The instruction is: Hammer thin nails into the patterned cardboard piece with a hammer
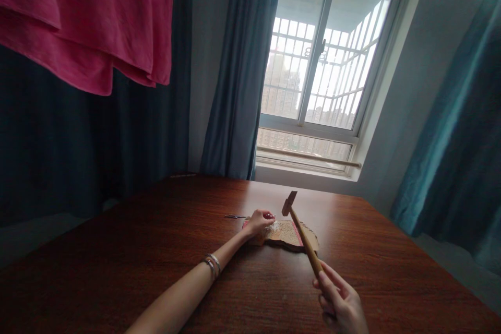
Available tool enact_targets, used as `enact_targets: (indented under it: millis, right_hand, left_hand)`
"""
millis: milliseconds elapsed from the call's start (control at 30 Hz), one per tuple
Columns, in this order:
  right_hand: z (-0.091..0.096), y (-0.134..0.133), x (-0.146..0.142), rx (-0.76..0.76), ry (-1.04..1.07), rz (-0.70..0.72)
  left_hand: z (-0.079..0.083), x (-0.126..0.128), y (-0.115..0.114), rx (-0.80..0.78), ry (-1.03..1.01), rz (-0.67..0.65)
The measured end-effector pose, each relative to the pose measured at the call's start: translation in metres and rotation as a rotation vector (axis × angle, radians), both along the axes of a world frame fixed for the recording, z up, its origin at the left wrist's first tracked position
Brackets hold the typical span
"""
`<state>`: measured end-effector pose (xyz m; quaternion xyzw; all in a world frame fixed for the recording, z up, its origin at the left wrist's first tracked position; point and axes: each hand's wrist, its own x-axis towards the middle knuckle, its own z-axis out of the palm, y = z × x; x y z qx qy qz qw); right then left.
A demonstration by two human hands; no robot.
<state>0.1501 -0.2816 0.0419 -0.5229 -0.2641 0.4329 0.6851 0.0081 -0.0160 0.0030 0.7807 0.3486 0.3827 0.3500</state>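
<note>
At the far middle of the brown table [136,250] lies the part I see least well from my remote seat. A tan perforated piece [287,234] lies flat there, small in the head view. A pink layer [245,224] peeks out at its left edge — cloth or mat, I cannot tell. The handle of the hammer [303,235] crosses its right part and hides a strip of it. Under the fingertips of the left hand [259,222] sits a whitish bit [273,227], too small and blurred to name. The bottom edge cuts off the right hand [342,305] at the wrist, and the left arm leaves the picture below the elbow.

Counting gives one hammer, one tan piece, and one thin metal tool [236,216] on the wood just left of the left hand. I make out two bangles [212,265] on the left wrist, and two hands. Behind them are one window [324,62], one teal curtain [238,73] on its left, another [457,141] on its right, and one pink cloth [86,21] hanging at top left.

The left hand rests on the tan piece's left end, fingers curled with their tips drawn together at the whitish bit — pinching or merely pressing it, I cannot tell. The right hand is nearer me and to the right, back from the piece, wrapped round the end of the wooden handle. The hammer slants up and away, with its head raised above the piece. The head is just right of the left hand's fingers and apart from them.
</note>
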Motion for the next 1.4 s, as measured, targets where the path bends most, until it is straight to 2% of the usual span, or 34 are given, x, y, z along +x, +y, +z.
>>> enact_targets:
  millis: [233,433,833,1400]
  right_hand:
    - [-0.002,0.01,-0.014,0.023,0.032,0.111]
    - [0.0,0.01,-0.018,0.03,0.02,0.077]
    - [0.004,0.01,-0.021,0.023,-0.003,0.058]
    - [0.006,0.009,-0.022,0.015,0.012,0.055]
  left_hand:
    - [-0.002,0.0,0.001,0.023,0.018,0.014]
    - [-0.006,0.002,0.005,0.032,0.027,0.026]
    - [0.0,0.001,-0.001,-0.02,0.043,0.021]
    - [-0.002,0.003,0.002,-0.036,0.03,0.008]
